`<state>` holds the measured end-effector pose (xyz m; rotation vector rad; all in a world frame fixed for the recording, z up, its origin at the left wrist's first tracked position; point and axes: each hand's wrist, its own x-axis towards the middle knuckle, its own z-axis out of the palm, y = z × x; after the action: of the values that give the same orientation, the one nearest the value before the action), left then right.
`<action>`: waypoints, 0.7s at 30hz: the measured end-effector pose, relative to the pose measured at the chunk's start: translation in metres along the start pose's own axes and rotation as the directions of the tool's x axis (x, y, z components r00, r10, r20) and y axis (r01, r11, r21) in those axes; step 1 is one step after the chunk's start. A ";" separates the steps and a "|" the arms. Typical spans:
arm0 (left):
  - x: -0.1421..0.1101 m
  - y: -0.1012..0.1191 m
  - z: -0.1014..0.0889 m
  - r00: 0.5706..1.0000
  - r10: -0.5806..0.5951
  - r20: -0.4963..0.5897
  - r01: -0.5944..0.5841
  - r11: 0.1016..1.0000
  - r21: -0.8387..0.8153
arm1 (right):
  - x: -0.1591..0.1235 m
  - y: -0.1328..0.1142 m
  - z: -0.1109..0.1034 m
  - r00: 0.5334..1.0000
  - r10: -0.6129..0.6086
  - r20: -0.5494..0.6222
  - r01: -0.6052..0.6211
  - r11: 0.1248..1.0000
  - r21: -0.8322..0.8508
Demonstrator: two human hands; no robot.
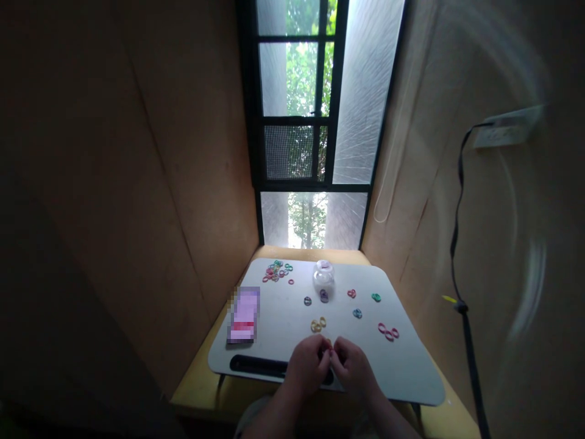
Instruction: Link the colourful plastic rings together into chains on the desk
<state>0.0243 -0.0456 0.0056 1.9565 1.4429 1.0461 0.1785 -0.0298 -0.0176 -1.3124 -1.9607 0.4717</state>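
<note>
My left hand (311,364) and my right hand (351,366) meet at the front of the white table (278,323). Both are closed in a pinch, fingertips together. A small yellowish bit shows between them, but the fingers hide most of it. Just beyond my hands lies a group of yellow rings (316,326), which look like small hair ties. Further right are pink rings (388,333), blue rings (357,313), red rings (351,293) and green rings (376,297). Dark grey rings (308,301) and purple rings (324,296) lie near a clear jar (323,277).
A mixed heap of coloured rings (275,272) lies at the back left. A phone (244,314) with a blurred screen rests on the left side. The table has a black slot (258,364) along its front. Wooden walls stand close on both sides; a black cable (456,231) hangs at right.
</note>
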 end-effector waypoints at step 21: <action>0.002 0.000 -0.001 1.000 0.003 -0.009 -0.003 1.000 -0.003 | 0.002 0.003 0.001 0.999 -0.036 -0.005 0.036 0.999 -0.030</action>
<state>0.0233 -0.0441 0.0064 1.9550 1.4433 1.0594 0.1793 -0.0266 -0.0196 -1.2933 -1.9904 0.4220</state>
